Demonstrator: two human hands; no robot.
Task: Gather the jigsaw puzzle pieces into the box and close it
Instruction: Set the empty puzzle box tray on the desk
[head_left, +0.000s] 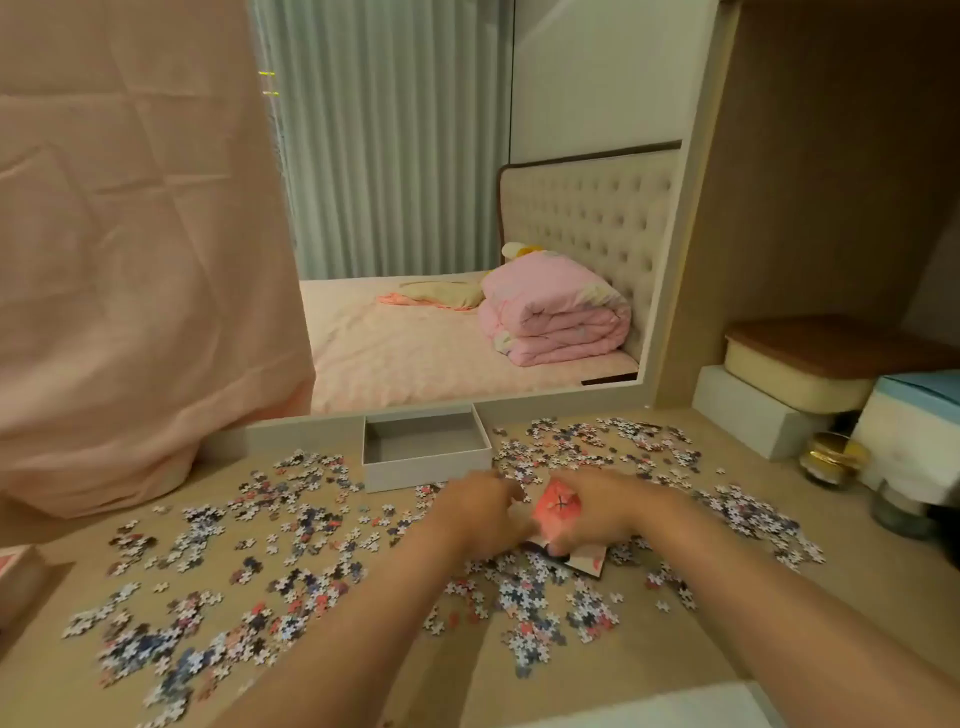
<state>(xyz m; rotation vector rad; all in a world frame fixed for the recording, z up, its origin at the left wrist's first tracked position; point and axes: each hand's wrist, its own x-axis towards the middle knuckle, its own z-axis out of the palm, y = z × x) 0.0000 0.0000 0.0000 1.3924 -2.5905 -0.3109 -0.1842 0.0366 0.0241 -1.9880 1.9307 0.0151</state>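
Just in front of the box, near the middle of the surface, your two grips come together over the scattered jigsaw puzzle pieces. Your right grip has its fingers curled round a pink sheet marked with a small dark cross, thumb at the sheet's lower end. A flat printed card lies under it among the pieces. Your left grip sits just beside the sheet's left edge with its fingers bent. Motion blur hides whether it has hold of anything, so you cannot tell. The box stands open-topped against the base of the mirror, its grey floor showing. The pieces lie loose on the surface on every side of it: a wide spread to the left, a band to the right of the box, and a denser patch between your forearms. A pink cloth hangs down at the left. At the right, well apart from your grips, a cream container with a brown lid rests on a white block, with a gold-lidded jar and a glass jar in front of them.
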